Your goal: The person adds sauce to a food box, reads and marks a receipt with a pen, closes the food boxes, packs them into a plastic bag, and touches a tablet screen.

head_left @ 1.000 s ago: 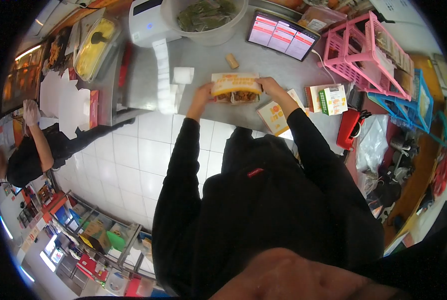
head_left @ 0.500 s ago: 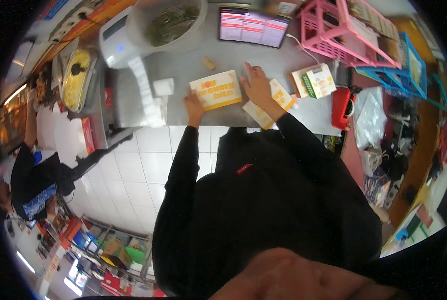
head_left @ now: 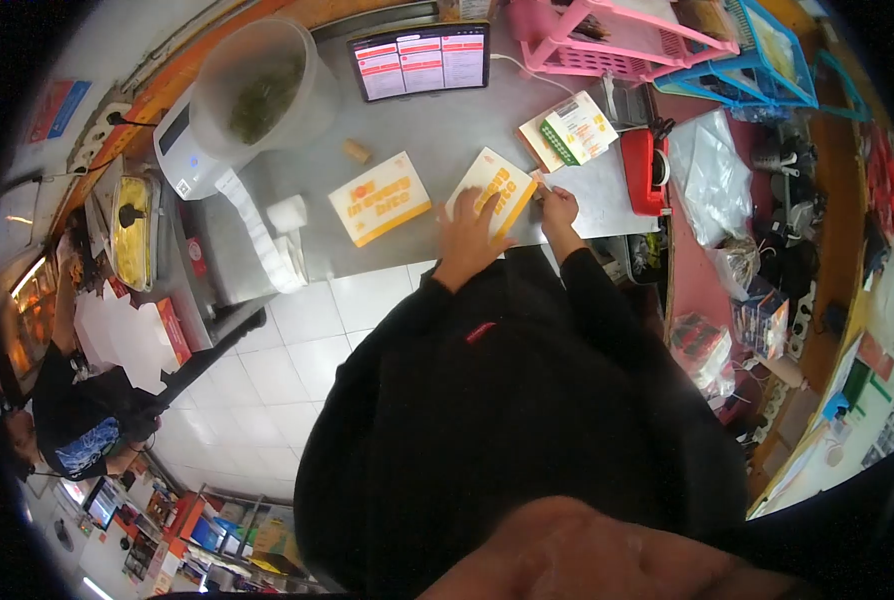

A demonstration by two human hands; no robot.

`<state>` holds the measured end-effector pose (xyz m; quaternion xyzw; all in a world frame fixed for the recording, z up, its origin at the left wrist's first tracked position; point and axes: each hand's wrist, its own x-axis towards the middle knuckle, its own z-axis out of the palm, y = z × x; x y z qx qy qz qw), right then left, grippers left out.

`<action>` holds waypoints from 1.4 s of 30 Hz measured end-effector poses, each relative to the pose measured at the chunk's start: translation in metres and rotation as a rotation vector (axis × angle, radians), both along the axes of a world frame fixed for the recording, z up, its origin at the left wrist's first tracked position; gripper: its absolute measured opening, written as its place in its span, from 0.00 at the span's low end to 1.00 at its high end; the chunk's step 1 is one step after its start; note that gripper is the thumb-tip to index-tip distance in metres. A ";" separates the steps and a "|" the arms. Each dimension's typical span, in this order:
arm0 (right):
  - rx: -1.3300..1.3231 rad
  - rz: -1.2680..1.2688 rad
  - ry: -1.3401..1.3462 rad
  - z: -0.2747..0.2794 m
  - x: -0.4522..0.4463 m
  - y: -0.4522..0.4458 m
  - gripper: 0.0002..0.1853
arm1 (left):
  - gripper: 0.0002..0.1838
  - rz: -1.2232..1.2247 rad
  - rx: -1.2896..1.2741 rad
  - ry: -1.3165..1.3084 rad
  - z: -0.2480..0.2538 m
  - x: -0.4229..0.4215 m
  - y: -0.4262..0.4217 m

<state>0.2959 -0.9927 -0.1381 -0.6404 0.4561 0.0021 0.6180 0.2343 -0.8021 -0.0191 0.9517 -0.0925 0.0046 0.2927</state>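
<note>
In the head view, your left hand (head_left: 467,236) lay spread over the printed carton (head_left: 505,188), probably steadying it near the front of the smooth steel counter (head_left: 417,130). Your right hand (head_left: 559,208) curled by its right corner; whether it pinched anything, I couldn't tell. A flat cardboard box (head_left: 381,198) lay apart leftward, perhaps leaving working room.

At the centre of the frame, a box (head_left: 497,180) is partly covered by the left hand (head_left: 467,235), its fingers spread. The right hand (head_left: 559,208) is held at the box's right edge, fingers bent; contact cannot be made out. A second box (head_left: 382,198) is seen to the left, apart. A tablet (head_left: 422,62) is set at upper centre, a printer (head_left: 174,160) and tub (head_left: 312,85) at upper left.
</note>
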 end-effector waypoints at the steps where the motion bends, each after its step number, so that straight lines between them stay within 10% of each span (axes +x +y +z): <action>1: -0.014 -0.011 -0.051 -0.004 0.000 0.001 0.17 | 0.43 -0.006 0.091 0.076 0.003 0.007 -0.009; 11: 0.125 0.637 -0.473 0.185 -0.019 -0.024 0.18 | 0.53 -0.191 0.457 -0.106 -0.086 0.094 -0.012; 17: -0.188 0.925 -0.530 0.241 -0.009 -0.017 0.18 | 0.62 -0.096 0.281 0.143 -0.019 0.109 0.021; 25: 0.056 0.866 -0.752 0.290 -0.015 0.007 0.25 | 0.69 -0.187 0.469 0.176 -0.045 0.123 0.046; 28: 0.075 0.850 -0.816 0.268 -0.011 0.007 0.25 | 0.66 -0.157 0.525 0.120 -0.045 0.118 0.044; 33: -0.514 1.102 -0.534 0.023 -0.036 0.007 0.28 | 0.65 -0.156 0.459 0.145 -0.041 0.123 0.042; 42: -0.630 1.160 -0.084 0.034 -0.035 0.037 0.28 | 0.67 -0.256 0.300 0.492 -0.034 0.168 0.058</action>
